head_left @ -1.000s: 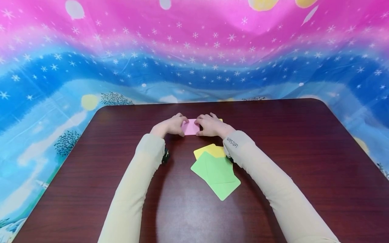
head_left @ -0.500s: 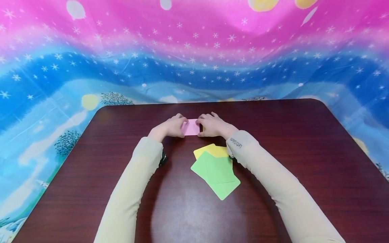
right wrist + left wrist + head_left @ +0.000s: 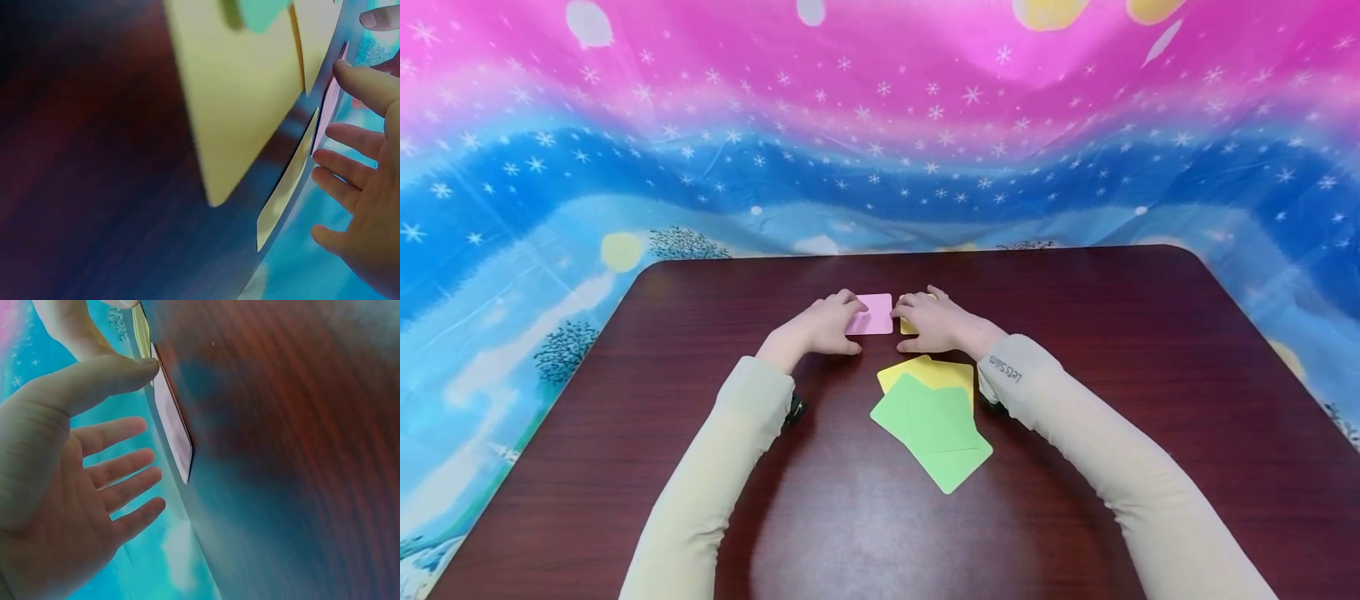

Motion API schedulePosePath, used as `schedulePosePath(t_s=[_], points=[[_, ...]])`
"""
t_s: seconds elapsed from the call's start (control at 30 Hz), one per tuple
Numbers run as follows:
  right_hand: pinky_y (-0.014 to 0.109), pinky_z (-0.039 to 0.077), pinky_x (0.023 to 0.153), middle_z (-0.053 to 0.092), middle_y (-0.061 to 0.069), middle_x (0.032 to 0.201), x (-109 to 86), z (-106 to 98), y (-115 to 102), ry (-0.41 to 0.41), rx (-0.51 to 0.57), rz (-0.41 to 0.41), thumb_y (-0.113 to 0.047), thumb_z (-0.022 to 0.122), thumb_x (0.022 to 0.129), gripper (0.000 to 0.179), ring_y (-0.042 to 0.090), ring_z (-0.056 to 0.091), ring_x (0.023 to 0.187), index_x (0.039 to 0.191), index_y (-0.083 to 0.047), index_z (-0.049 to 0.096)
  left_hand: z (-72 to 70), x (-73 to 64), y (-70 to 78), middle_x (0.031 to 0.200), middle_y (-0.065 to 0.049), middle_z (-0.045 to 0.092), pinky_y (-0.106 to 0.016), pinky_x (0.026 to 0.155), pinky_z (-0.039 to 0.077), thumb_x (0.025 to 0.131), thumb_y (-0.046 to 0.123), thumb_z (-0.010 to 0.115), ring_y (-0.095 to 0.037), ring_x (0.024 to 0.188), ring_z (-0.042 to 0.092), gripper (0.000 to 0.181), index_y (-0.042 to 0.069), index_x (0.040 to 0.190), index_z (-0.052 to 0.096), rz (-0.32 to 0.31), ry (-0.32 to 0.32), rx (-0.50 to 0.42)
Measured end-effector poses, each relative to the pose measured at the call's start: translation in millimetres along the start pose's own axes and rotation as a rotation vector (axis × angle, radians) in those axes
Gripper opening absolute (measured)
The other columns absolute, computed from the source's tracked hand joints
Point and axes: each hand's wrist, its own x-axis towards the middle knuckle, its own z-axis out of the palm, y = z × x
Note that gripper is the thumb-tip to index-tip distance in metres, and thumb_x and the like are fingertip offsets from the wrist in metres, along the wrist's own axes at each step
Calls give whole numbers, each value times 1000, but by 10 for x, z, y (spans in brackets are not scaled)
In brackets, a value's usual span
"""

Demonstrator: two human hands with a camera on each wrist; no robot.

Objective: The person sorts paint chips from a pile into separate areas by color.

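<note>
A pink card (image 3: 876,314) lies flat near the table's far edge. My left hand (image 3: 823,323) is at its left side, fingers loosely spread; in the left wrist view the thumb and fingers are held apart with nothing between them. Just right of the pink card, a yellow card (image 3: 907,326) is mostly covered by my right hand (image 3: 943,323). The right wrist view has that hand's fingers (image 3: 350,169) extended and spread, gripping nothing. Whether any fingertips touch the cards cannot be told.
Nearer to me, green cards (image 3: 943,429) overlap yellow cards (image 3: 955,374) in a loose fan. All lie on a dark wooden table (image 3: 700,333). A patterned pink and blue cloth (image 3: 880,150) hangs behind the far edge.
Both hands have loosened from the pink card's sides and drawn slightly apart and toward me. More of the yellow card beside it shows under the right hand. The cards stay in place.
</note>
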Motion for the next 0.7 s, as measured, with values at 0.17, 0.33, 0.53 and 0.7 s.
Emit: schedulePosePath(t_s=[0.17, 0.33, 0.53, 0.7], points=[[54, 11, 108, 42, 7, 136, -107, 50, 8, 19, 11, -19, -46, 59, 83, 61, 23, 33, 130, 133, -13, 46, 42, -49, 29, 129, -11, 40, -43, 101, 30, 75, 33, 68, -29, 116, 43, 64, 8, 130, 46, 24, 14, -13], [55, 13, 107, 43, 6, 135, -230, 74, 22, 45, 10, -40, -45, 59, 83, 57, 25, 36, 127, 131, -14, 49, 99, -97, 102, 128, -11, 43, -44, 100, 31, 77, 38, 64, -26, 116, 44, 63, 7, 130, 47, 53, 26, -8], [56, 15, 106, 45, 8, 133, -357, 96, 20, 78, -11, -75, -42, 58, 85, 53, 26, 39, 125, 128, -13, 52, 148, -160, 217, 126, -9, 45, -43, 99, 32, 78, 42, 63, -22, 115, 44, 63, 8, 129, 49, 92, 37, 5], [55, 15, 106, 44, 8, 134, -464, 116, 19, 87, -1, -82, -42, 57, 85, 54, 25, 38, 125, 129, -12, 50, 176, -199, 312, 126, -8, 46, -42, 99, 33, 78, 44, 62, -23, 114, 46, 64, 8, 130, 48, 126, 38, 18]])
